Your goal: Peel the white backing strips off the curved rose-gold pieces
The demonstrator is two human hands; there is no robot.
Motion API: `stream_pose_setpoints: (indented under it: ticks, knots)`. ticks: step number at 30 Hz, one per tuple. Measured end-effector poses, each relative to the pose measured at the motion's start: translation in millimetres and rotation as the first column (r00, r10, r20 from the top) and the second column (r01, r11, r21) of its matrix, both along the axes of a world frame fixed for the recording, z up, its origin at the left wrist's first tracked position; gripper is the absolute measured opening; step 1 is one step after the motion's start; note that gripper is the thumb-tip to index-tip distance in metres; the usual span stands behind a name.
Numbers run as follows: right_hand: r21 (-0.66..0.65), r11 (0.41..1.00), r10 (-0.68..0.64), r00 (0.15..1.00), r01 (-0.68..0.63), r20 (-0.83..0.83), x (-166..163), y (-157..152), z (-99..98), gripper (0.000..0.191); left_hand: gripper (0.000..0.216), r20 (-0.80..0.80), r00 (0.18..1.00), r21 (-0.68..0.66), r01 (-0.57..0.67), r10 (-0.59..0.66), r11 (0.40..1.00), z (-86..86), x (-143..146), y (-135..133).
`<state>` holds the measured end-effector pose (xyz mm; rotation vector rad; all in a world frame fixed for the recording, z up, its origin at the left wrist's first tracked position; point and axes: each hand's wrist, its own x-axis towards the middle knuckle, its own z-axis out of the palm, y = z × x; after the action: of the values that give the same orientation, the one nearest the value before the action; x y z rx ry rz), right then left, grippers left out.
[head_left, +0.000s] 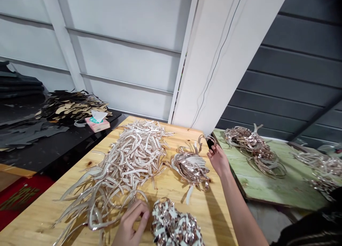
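A big heap of curved rose-gold strips (125,164) lies spread over the wooden table (171,189). My left hand (132,223) rests at the heap's near edge, fingers pinched on one strip. My right hand (219,159) reaches to the table's far right edge, fingers curled round a curved shiny strip (203,139) held just above a smaller pile of shiny strips (191,167). Another bundle of shiny strips (175,226) sits near the front edge beside my left hand.
A green board (256,182) to the right carries more tangles of shiny strips (253,148). On the left, a black table (48,146) holds dark and tan cut pieces (69,107) and a pink tissue box (97,124). A white pillar (221,60) stands behind.
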<state>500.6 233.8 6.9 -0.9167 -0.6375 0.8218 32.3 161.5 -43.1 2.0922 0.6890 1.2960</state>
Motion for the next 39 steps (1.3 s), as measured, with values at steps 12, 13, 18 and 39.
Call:
stream_pose_setpoints:
  ticks: [12, 13, 18, 39]
  knots:
    - [0.038, 0.988, 0.154, 0.979, -0.150, -0.136, -14, -64, 44.0, 0.018, 0.023, 0.026, 1.000, 0.038, 0.000, -0.001, 0.999, 6.0, -3, 1]
    - [0.021, 0.987, 0.162, 0.975, -0.161, -0.153, -16, -81, 42.0, 0.017, 0.023, 0.032, 0.999, 0.040, 0.002, -0.003, 0.999, 7.2, -3, 1]
    - [-0.138, 0.973, 0.152, 0.963, -0.185, -0.222, -31, -181, 3.7, 0.016, 0.022, 0.051, 0.999, 0.037, -0.007, 0.005, 0.999, 15.1, -3, 0]
    - [-0.487, 0.709, -0.068, 0.737, 0.510, 0.672, -88, -228, -86.5, 0.030, 0.030, -0.004, 0.984, 0.057, -0.177, 0.177, 0.983, 11.9, -7, -3]
